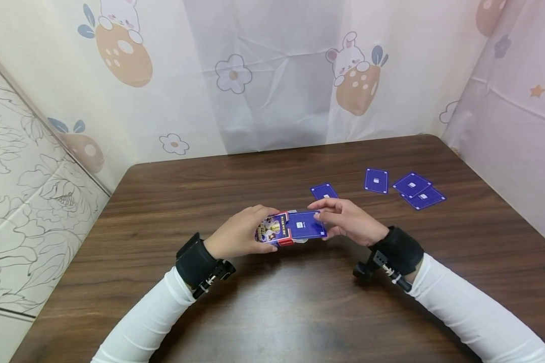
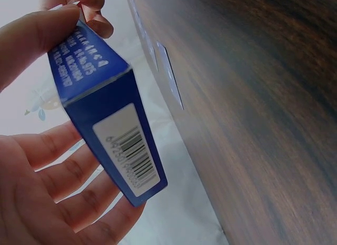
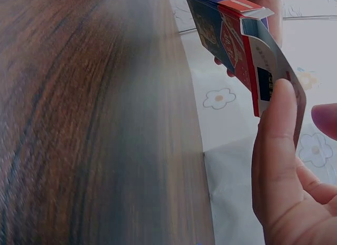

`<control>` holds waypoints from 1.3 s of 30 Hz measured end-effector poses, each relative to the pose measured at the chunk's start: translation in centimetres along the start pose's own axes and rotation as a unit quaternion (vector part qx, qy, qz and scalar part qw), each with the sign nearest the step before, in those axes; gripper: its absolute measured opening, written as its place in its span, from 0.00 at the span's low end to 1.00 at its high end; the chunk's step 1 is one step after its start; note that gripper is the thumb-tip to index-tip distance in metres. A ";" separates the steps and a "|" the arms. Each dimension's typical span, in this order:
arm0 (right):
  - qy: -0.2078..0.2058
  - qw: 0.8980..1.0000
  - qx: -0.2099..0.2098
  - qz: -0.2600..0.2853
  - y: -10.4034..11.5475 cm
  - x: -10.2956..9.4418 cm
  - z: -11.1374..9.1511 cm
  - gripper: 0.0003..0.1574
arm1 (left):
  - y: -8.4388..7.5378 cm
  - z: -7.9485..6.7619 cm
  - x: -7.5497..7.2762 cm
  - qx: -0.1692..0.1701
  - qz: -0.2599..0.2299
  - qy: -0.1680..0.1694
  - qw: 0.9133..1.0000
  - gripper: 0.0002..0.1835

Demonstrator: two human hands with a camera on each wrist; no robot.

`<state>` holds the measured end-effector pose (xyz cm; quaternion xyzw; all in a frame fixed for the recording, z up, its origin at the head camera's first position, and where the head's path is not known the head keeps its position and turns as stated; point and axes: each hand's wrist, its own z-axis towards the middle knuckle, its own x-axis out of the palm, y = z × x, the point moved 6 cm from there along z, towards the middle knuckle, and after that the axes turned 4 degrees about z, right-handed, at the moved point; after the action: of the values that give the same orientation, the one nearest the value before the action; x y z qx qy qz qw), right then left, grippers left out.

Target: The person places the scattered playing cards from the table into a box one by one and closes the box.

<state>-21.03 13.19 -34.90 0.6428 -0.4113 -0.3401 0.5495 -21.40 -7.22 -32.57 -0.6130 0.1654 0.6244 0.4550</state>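
Observation:
A blue and red playing card box (image 1: 272, 229) is gripped in my left hand (image 1: 240, 234), thumb along the near side and fingers behind. Its barcode end (image 2: 129, 150) faces the left wrist camera. Blue-backed playing cards (image 1: 303, 225) stick partway out of the box's right end, beside a pale open flap (image 3: 258, 14). My right hand (image 1: 351, 222) holds the outer end of these cards, thumb below and a finger over the top face. How many cards stick out is hidden.
On the brown wooden table (image 1: 186, 186), a blue card (image 1: 324, 191) lies just behind my right hand. Farther right are a single card (image 1: 376, 181) and two overlapping cards (image 1: 424, 196). A patterned curtain (image 1: 277, 101) hangs behind the table.

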 end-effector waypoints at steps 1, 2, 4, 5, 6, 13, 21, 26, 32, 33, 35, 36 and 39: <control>0.001 1.000 0.000 0.001 -0.1 0.1 0.0 0.26 | 0.0 0.0 0.0 0.001 0.000 -0.001 1.000 0.39; 0.003 1.000 0.000 0.001 -0.1 0.1 0.0 0.27 | 0.0 0.0 -0.1 0.001 0.001 -0.001 1.000 0.39; 0.002 1.000 0.001 -0.002 -0.2 0.0 0.0 0.27 | -0.1 0.0 -0.1 0.001 0.002 -0.002 1.000 0.38; 0.001 1.000 0.002 -0.004 -0.2 -0.1 -0.1 0.28 | -0.1 0.0 -0.1 0.001 0.003 -0.003 1.000 0.38; 0.000 1.000 0.002 -0.008 -0.1 -0.2 -0.1 0.28 | -0.1 0.0 -0.2 0.001 0.004 -0.003 1.000 0.38; 0.013 1.000 0.010 0.008 0.4 -1.2 -0.7 0.14 | -0.1 0.1 -0.4 -0.001 0.013 -0.007 1.000 0.39; 0.017 1.000 0.004 0.009 0.4 -1.0 -0.6 0.11 | -0.1 0.2 -0.7 -0.005 0.010 -0.005 1.000 0.39; -0.019 1.000 0.000 0.010 0.6 -0.6 -0.6 0.12 | -0.2 0.1 -0.7 0.000 0.011 -0.004 1.000 0.39; -0.049 0.998 -0.019 -0.016 0.7 0.5 -0.6 0.13 | -0.4 0.1 -0.4 0.001 0.008 -0.002 1.000 0.39; -0.053 0.998 -0.022 -0.020 0.7 0.7 -0.6 0.13 | -0.4 0.1 -0.4 0.002 0.008 -0.002 1.000 0.39; -0.057 0.998 -0.024 -0.023 0.6 1.1 -0.6 0.13 | -0.5 0.1 -0.2 0.004 0.009 -0.001 1.000 0.39; -0.059 0.998 -0.024 -0.024 0.6 1.3 -0.6 0.13 | -0.6 0.1 -0.1 0.006 0.011 -0.001 1.000 0.39; -0.059 0.998 -0.017 -0.026 0.4 1.8 -0.6 0.14 | -0.8 0.1 0.1 0.013 0.017 -0.001 1.000 0.39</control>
<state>-19.74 11.82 -34.41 0.6228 -0.4208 -0.3982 0.5259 -20.85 -6.69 -32.40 -0.6033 0.1840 0.6305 0.4524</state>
